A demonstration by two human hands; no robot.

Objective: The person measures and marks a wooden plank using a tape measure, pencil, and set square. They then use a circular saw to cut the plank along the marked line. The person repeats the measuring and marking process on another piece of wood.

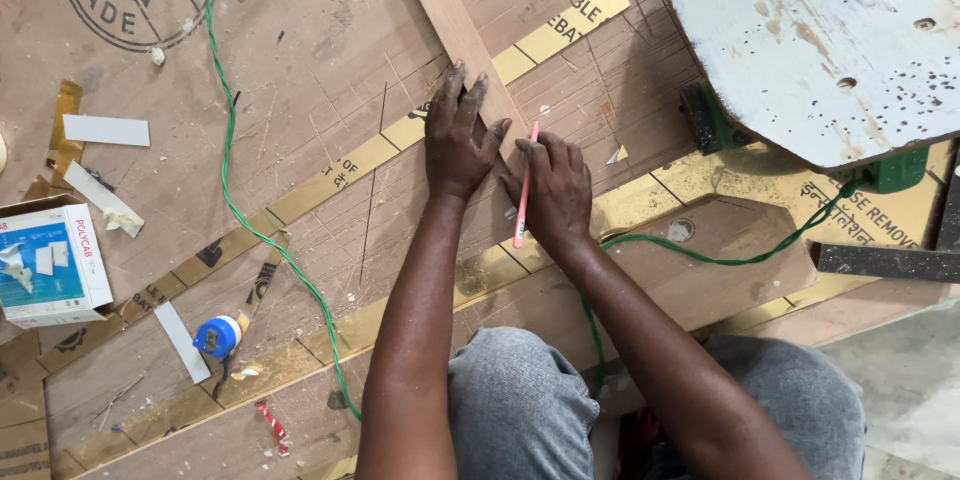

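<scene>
On the scratched brown plywood surface [330, 90] my left hand [458, 135] lies flat, fingers spread, pressing down a narrow strip of thin brown wood [455, 25] that runs away from me at a slant. My right hand [553, 190] is closed around a slim pink pencil [525, 185], its tip set against the strip's edge just beside my left fingers. I judge the strip light, stiff and liable to slide, so it is best held flat from above near the mark. 1 green cable [228, 170] snakes across the board past gold-coloured tape bands [360, 155], paper scraps and a small blue-capped roll [218, 335]. To my right stands a worn white-painted metal plate [820, 40]; pale floor shows at the corner.
</scene>
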